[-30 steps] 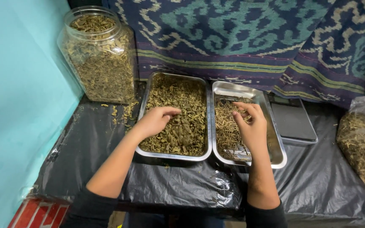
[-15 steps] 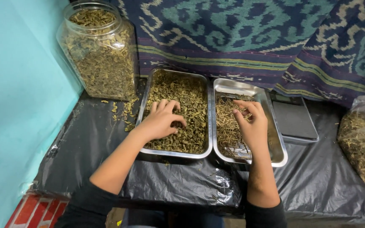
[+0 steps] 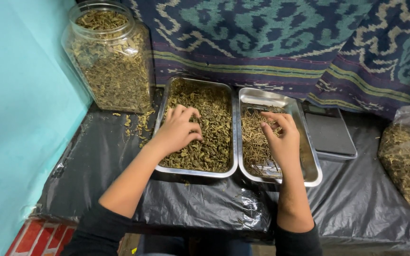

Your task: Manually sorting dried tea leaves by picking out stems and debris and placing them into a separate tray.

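- our left hand [image 3: 176, 130] lies palm down in the left metal tray [image 3: 163, 102], fingers spread and curled into the dried green leaves [image 3: 209, 123] there. fingertips dig into the pile, so the leaves sit directly under and around the hand.
- we cannot tell if anything is actually pinched between those left fingers.
- our right hand [image 3: 281, 140] hovers over the right metal tray [image 3: 309, 161], fingers loosely bent with thumb and forefinger drawn close at the tips. whether a stem is caught between them is too small to tell.
- that right tray holds a thinner layer of pale, stick-like stems [image 3: 255, 142], mostly on its left half, just left of and beneath the right hand. bare metal shows at the far end and along the right side.
- the two trays sit side by side, long edges touching or nearly so, on black plastic sheeting [image 3: 96, 166].
- big clear jar [image 3: 112, 57], no lid on it, filled with similar dried leaves, stands at the far left, beyond the left tray. a few loose leaves [image 3: 136, 125] lie scattered on the sheeting between jar and tray.
- a flat dark scale-like slab [image 3: 330, 135] sits just right of the right tray.
- clear plastic bag [image 3: 406, 161] of dried leaves at the right edge, well apart from both hands.
- patterned blue and teal cloth [image 3: 281, 42] hangs behind; turquoise wall [image 3: 20, 118] on the left.
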